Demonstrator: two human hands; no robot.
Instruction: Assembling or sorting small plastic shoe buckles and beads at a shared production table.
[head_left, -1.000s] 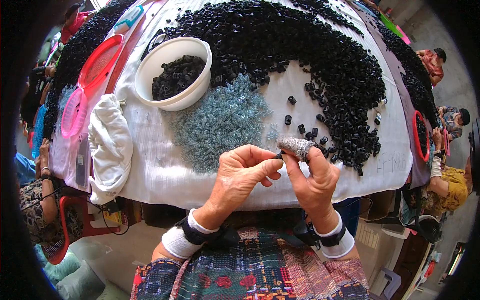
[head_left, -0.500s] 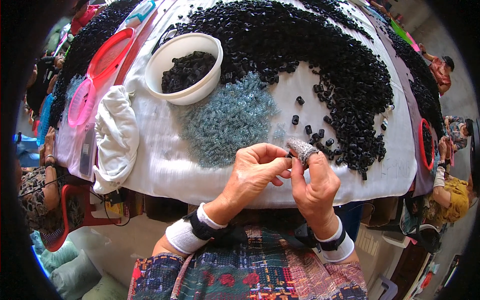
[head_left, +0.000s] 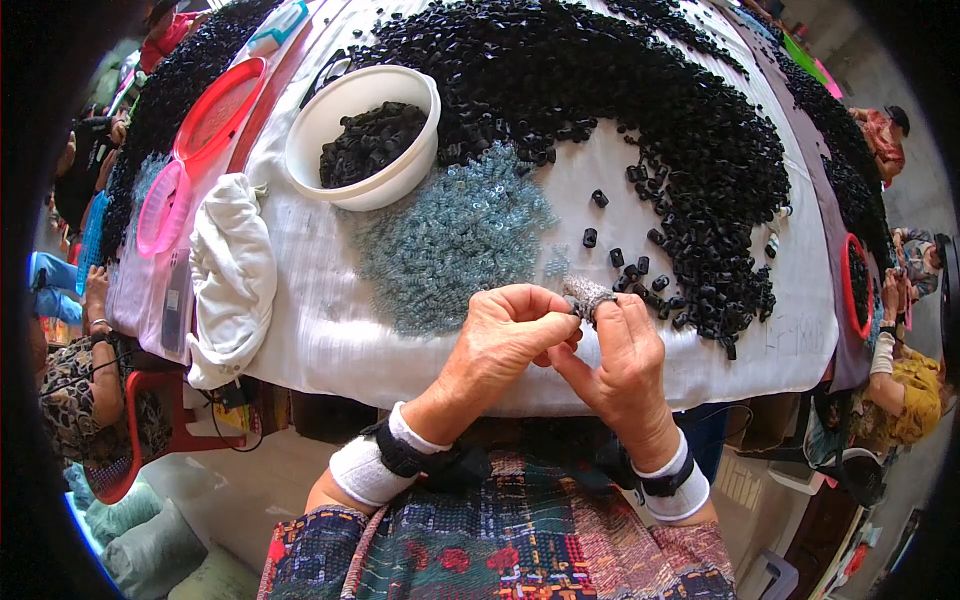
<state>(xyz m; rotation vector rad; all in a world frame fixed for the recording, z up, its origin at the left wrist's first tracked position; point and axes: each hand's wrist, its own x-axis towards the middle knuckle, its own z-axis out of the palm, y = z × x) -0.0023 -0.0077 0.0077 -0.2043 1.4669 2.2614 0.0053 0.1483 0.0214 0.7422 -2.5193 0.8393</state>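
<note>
1. Between the fingertips, a small dark piece (head_left: 577,309), mostly hidden: left hand (head_left: 505,345) pinching it, right hand's (head_left: 630,365) grip I cannot tell
2. Just beyond the fingers, clear coils (head_left: 450,245) and loose black pieces (head_left: 590,238)
3. Farther left, a white bowl (head_left: 395,188) partly filled, perhaps done
4. Farthest from them, a larger black heap (head_left: 600,75), seemingly yet to do

Bright, diffuse illumination over the pale desk cloth (head_left: 320,300); small highlights glint on the black pieces (head_left: 560,70), whose densest areas sink into darkness. Fisheye curvature bends straight edges at the periphery, where detail softens toward a black vignette.
</note>
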